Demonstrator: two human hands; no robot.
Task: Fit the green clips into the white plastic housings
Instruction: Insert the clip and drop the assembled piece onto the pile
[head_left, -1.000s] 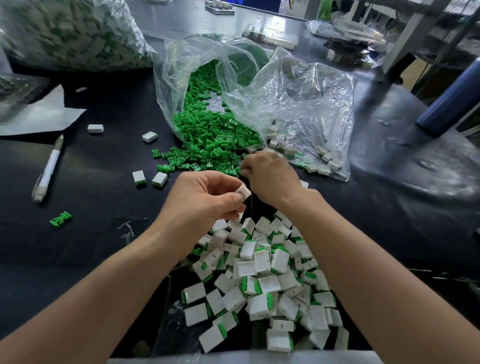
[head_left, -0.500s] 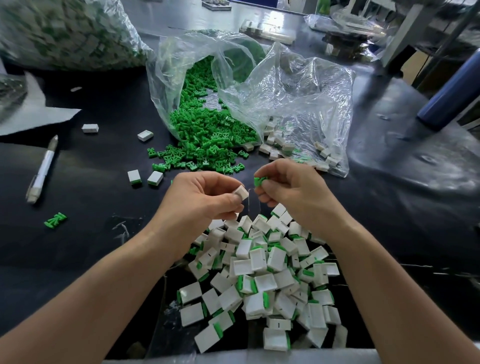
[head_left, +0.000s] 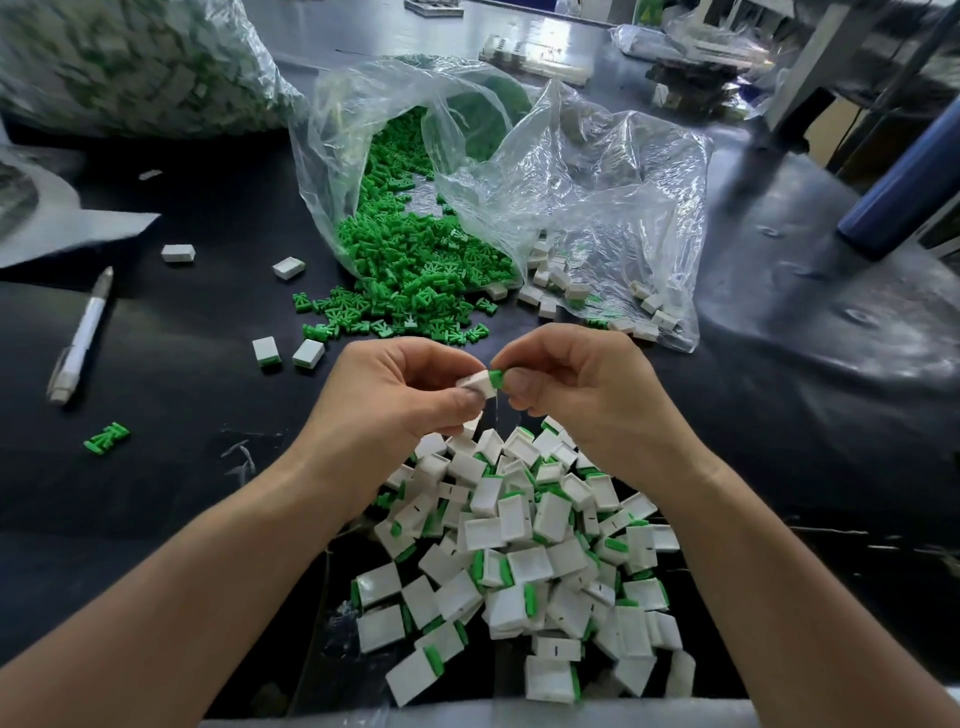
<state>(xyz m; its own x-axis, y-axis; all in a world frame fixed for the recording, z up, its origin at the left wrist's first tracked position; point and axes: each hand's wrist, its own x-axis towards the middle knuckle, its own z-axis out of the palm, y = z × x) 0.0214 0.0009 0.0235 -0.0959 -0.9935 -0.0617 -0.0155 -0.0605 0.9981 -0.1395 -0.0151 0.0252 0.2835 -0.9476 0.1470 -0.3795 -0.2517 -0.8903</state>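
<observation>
My left hand (head_left: 387, 395) pinches a white housing (head_left: 477, 383) above the table's middle. My right hand (head_left: 571, 384) presses a green clip (head_left: 496, 378) against that housing's right end; the two parts touch. Below my hands lies a pile of several white housings with green clips fitted (head_left: 524, 551). Loose green clips (head_left: 410, 270) spill from an open clear bag (head_left: 363, 130) behind my hands. Empty white housings (head_left: 556, 283) lie in the mouth of a second clear bag (head_left: 623, 197) to its right.
A white pen (head_left: 80, 338) lies at the left. Stray housings (head_left: 288, 267) and two fitted pieces (head_left: 288, 353) sit on the black table (head_left: 171, 415). One loose clip (head_left: 106, 437) lies at the left. A full bag (head_left: 130, 62) stands far left, a blue cylinder (head_left: 904, 192) right.
My right hand drew back from the green clip pile with one clip and brought it to the housing held in my left hand. The two parts now meet.
</observation>
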